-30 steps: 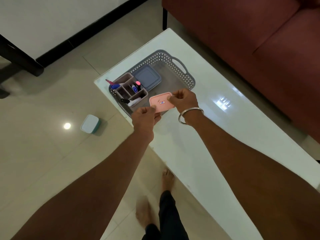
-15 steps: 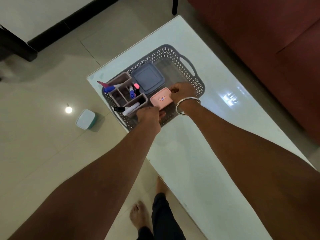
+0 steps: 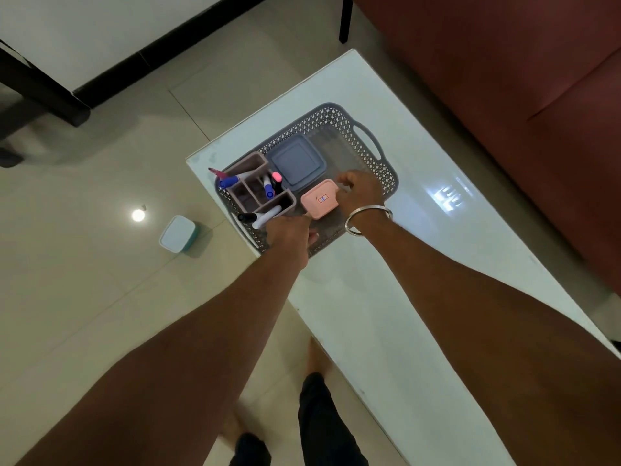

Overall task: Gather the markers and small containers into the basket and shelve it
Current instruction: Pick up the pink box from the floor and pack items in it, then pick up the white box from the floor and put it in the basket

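A grey perforated basket stands at the far end of the white table. Inside it are a brown divided organizer with several markers, a grey-blue lidded container and a small pink container. The pink container is low in the basket, beside the organizer. My right hand pinches its right edge with curled fingers. My left hand holds its near-left corner; those fingertips are hidden under the hand.
A small teal container with a white lid lies on the tiled floor left of the table. A dark red sofa runs along the table's right side. Dark furniture legs stand at far left. My feet are by the table's near-left edge.
Both hands carried the pink container forward from above the basket's near rim and lowered it into the basket next to the organizer. The camera moved closer over the table.
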